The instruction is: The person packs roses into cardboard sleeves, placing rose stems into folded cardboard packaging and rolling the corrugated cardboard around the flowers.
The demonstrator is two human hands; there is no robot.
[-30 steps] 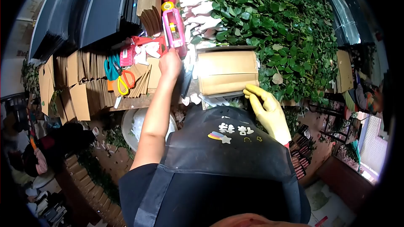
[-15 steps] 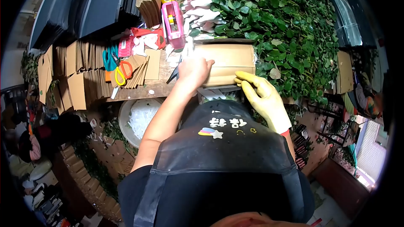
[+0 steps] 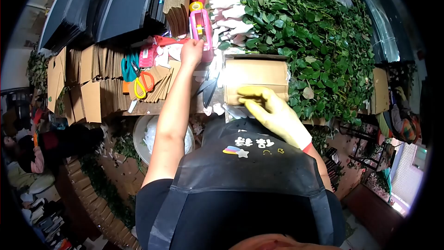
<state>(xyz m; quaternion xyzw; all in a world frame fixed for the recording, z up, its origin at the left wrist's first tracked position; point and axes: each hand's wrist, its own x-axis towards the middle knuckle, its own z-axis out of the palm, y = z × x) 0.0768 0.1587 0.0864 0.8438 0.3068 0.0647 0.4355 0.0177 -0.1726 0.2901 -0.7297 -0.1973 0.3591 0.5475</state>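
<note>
My left hand [image 3: 191,52], bare, is at the near end of the pink tape dispenser [image 3: 201,28]. Its fingers are closed, and whatever they may hold is too small to make out. My right hand [image 3: 268,109] wears a pale yellow glove and lies over the lower edge of the brown cardboard wrap [image 3: 256,73], fingers extended and thumb apart. Dark blades [image 3: 210,93] lie on the table between the hands. Yellow-and-orange handled scissors [image 3: 142,85] rest on small cardboard pieces at the left.
Leafy green stems [image 3: 310,28] cover the right of the table, beside white-wrapped bundles [image 3: 229,7]. Black sheets [image 3: 125,9] and folded cardboard [image 3: 104,65] stand at the left. A white bin [image 3: 140,135] is below the table edge. Another person [image 3: 39,157] is at the far left.
My left hand has moved from the left edge of the cardboard wrap back up to the tape dispenser. My right hand has shifted slightly further over the wrap.
</note>
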